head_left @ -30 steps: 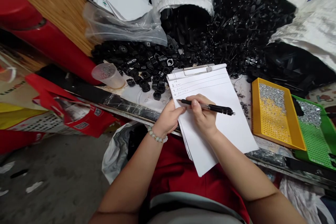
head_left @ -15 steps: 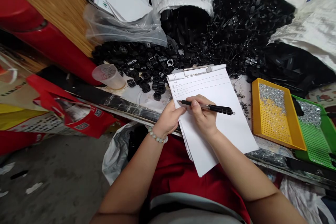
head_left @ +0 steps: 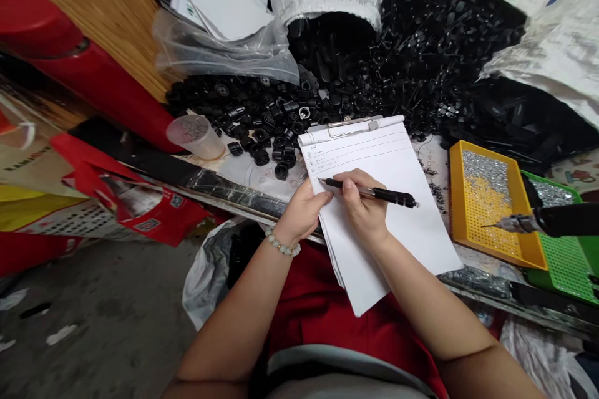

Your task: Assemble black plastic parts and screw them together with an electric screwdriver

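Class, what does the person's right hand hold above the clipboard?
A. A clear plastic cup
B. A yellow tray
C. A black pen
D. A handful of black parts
C. The right hand grips a black pen, its tip at the clipped paper.

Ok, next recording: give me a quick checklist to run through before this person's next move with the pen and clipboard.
Right hand gripping the black pen: ok.
Left hand at the left edge of the white sheets: ok.
Clipboard clip closed over the sheets: ok.
Pen tip touching the paper: cannot tell.
Handwritten entries legible: cannot tell, too small.
Dark power tool clear of the yellow perforated tray: not ok, its metal tip is over the tray, and whoever holds it is out of view.
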`<action>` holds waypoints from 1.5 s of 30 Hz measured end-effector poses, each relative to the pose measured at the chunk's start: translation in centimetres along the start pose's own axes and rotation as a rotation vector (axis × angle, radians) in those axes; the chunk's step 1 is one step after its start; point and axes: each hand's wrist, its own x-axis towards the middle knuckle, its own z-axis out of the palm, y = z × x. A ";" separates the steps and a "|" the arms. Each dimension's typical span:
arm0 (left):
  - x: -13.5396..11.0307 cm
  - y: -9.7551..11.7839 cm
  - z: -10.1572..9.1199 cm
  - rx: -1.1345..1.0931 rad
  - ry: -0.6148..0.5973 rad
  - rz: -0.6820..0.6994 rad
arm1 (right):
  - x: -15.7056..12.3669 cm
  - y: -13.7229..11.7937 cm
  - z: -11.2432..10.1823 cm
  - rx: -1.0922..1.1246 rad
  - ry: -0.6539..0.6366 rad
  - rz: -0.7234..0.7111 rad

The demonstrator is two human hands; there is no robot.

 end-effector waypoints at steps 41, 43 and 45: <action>0.0 0.0 0.0 -0.007 0.010 -0.028 | 0.0 0.2 -0.1 -0.017 0.083 0.020; 0.0 0.0 0.1 -0.008 0.021 -0.026 | 0.0 0.2 -0.1 -0.037 0.070 0.017; -0.1 0.0 0.1 -0.008 0.031 -0.030 | 0.0 0.1 -0.1 -0.043 0.068 0.016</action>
